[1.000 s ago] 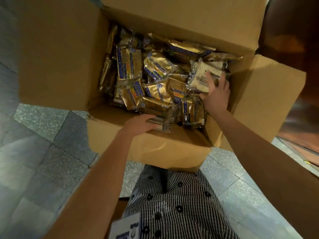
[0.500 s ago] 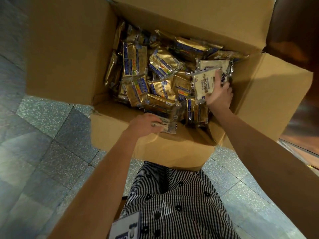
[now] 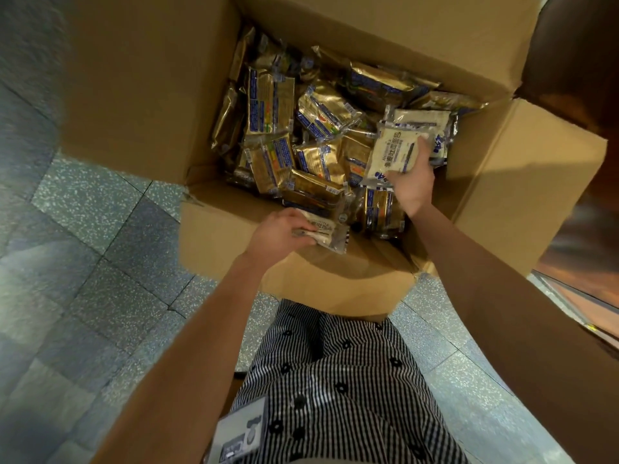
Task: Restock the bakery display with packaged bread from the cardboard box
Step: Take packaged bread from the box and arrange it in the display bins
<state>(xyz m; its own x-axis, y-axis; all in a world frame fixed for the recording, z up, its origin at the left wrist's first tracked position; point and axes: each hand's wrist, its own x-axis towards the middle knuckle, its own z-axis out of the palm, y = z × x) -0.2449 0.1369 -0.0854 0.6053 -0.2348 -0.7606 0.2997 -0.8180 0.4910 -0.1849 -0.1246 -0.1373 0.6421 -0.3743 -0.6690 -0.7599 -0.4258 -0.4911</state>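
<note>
**A:** Where is the bread?

**B:** Mostly in the cardboard box (image 3: 335, 286), which stands open on the tiled floor (image 3: 100, 229) in front of us. A loose heap of gold packets (image 3: 271, 102) fills it. We have two packets in hand. The white packet (image 3: 392, 152) is raised, label up, over the right side of the heap. A pale packet (image 3: 323, 231) is at the box's near edge.

**A:** And our grips?

**B:** Our right hand (image 3: 413, 182) has its grip pinched on the white packet's near corner, fingers wrapped over its right edge. Our left hand (image 3: 278, 234) has its grip curled round the pale packet. That one is smeared by motion, so we think it is a single packet but wouldn't swear to it.

**A:** Which step are we on?

**B:** Gathering, we'd say. Both hands are loaded, and the display isn't in view.

**A:** What does the next move call for?

**B:** We judge it calls for lifting both packets clear over the near flap without snagging the wrappers, then turning to find the display. The bread is likely soft, so we'd keep the pinch light. Another white packet (image 3: 422, 117) lies just beyond the right hand, should we want a third.
</note>
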